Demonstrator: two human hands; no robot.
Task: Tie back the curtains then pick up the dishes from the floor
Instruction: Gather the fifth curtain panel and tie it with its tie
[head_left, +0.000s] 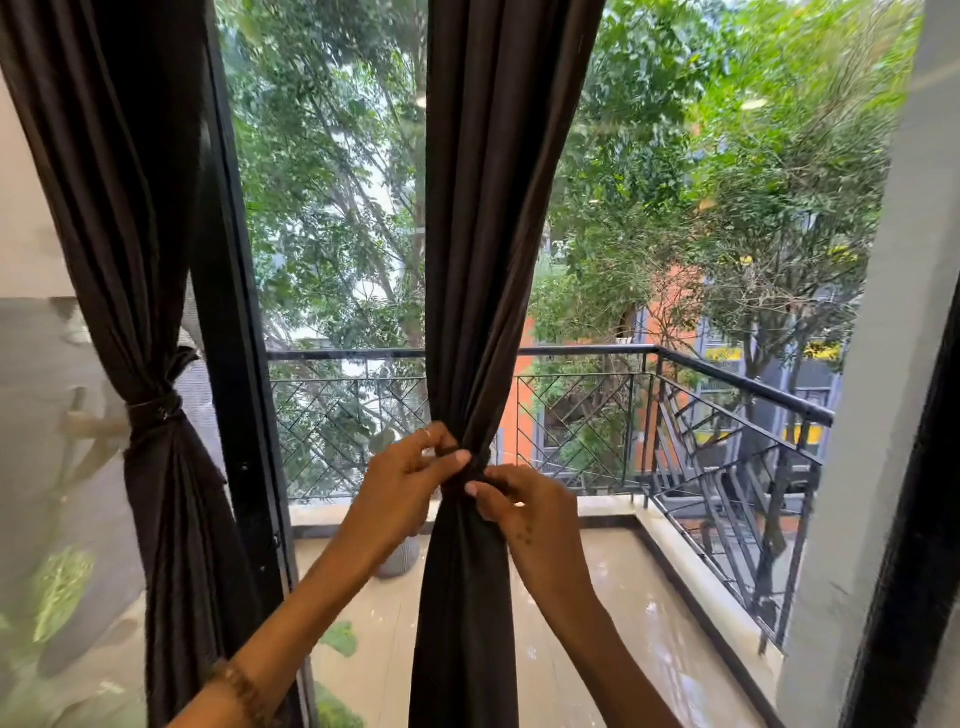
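Two dark brown curtains hang in front of a large window. The left curtain (156, 291) is gathered and bound at its waist by a dark tieback (156, 408). The middle curtain (488, 208) is bunched at its waist, where a dark tie (475, 470) wraps it. My left hand (410, 478) pinches that tie from the left with thumb and fingers. From the right, my right hand (524, 512) pinches it with thumb and forefinger. No dishes are in view.
A black window frame post (234, 364) stands between the two curtains. Behind the glass lies a tiled balcony floor (597, 623) with a black metal railing (727, 395), a small grey pot (400, 558), and trees beyond. A grey wall (883, 364) rises at right.
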